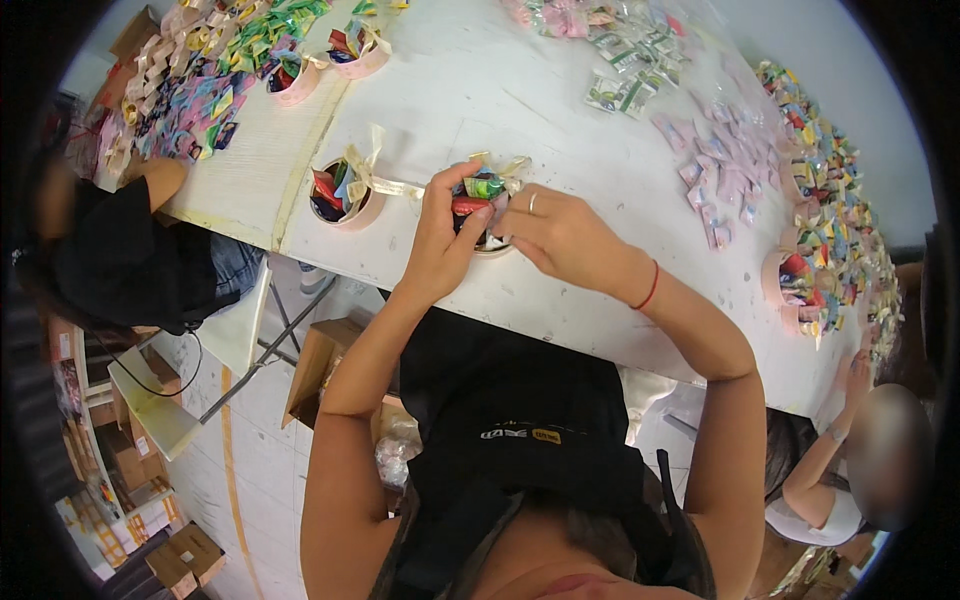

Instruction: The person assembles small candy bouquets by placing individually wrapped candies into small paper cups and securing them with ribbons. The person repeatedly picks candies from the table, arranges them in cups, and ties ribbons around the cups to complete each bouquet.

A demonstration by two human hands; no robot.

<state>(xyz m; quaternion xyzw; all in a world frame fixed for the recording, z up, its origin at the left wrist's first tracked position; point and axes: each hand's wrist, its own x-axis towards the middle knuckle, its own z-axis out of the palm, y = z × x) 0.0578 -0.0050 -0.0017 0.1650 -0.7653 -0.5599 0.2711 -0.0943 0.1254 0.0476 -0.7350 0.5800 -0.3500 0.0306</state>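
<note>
In front of me at the table's near edge stands a small round tub (pixel 490 252) filled with wrapped sweets. Around its left side curls my left hand (pixel 445 235), its thumb pressing at a red sweet packet (pixel 468 206). A green packet (pixel 484 187) sticks up behind it. My right hand (pixel 560 232) reaches in from the right, fingers pinched on a small white packet (pixel 495 239) at the rim; the fingers partly hide it. To the left is a second pink tub (pixel 368 212) of sweets with a cream ribbon (pixel 400 188) trailing toward my left hand.
Pale pink packets (pixel 715 160) lie loose on the right, clear-and-green packets (pixel 630 80) farther back. Filled tubs crowd the right edge, with a pink tub (pixel 778 275) nearest. Two more tubs (pixel 358 62) and colourful sweet piles stand far left. Co-workers sit at left (pixel 130 240) and right (pixel 815 490).
</note>
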